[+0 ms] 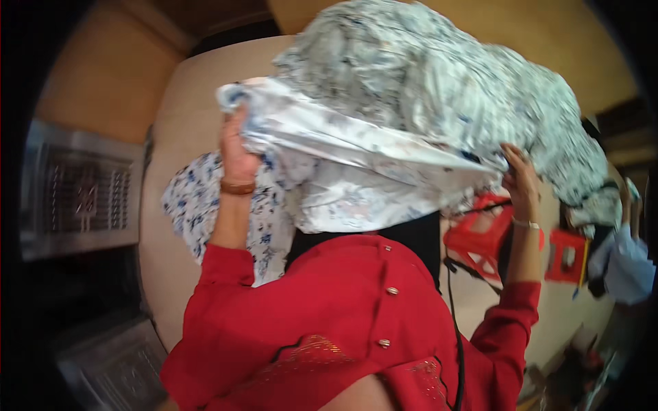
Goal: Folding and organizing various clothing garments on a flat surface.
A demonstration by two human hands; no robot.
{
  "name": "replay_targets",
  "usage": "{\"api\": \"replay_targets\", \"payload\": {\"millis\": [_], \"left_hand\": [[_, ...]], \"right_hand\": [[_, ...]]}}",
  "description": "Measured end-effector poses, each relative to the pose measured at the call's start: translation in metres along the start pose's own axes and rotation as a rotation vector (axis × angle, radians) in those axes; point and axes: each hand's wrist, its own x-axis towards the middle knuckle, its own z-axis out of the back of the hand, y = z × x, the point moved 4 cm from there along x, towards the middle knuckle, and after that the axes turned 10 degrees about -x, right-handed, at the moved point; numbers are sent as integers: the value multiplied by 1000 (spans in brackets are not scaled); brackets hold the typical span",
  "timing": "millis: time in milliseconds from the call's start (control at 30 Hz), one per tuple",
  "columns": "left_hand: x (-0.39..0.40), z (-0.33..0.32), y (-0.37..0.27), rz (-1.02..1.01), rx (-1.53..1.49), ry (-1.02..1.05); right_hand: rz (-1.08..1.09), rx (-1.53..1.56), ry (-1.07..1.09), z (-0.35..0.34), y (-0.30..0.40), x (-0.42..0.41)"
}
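A white floral garment (360, 146) is stretched between my two hands in front of my body. My left hand (239, 146) grips its bunched end at the left. At the right, my right hand (519, 172) pinches the other end, slightly lower. Folds hide the garment's exact kind. Right behind it rises a large heap of pale printed cloth (437, 77). Another white cloth with blue flowers (193, 187) lies below and beside my left forearm.
Red plastic stools (478, 236) stand to the right, a second red stool (565, 257) beyond them. Another person in a light blue top (629, 267) is at the far right. Grey patterned panels (85, 190) line the left. A black cord (455, 318) hangs along my right side.
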Motion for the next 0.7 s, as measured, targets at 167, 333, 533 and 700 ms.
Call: {"api": "replay_targets", "payload": {"millis": [167,333,533,700], "left_hand": [[-17,10,-5,51,58,95],[-33,11,6,284,-144,340],[-55,12,14,341,-175,219],[-56,23,18,326,-105,155]], "right_hand": [[-57,-98,49,-24,4,-25],[64,-157,499,-80,-6,-74],[-9,-228,582,-122,-18,-93],[0,-244,464,-112,-8,-85]]}}
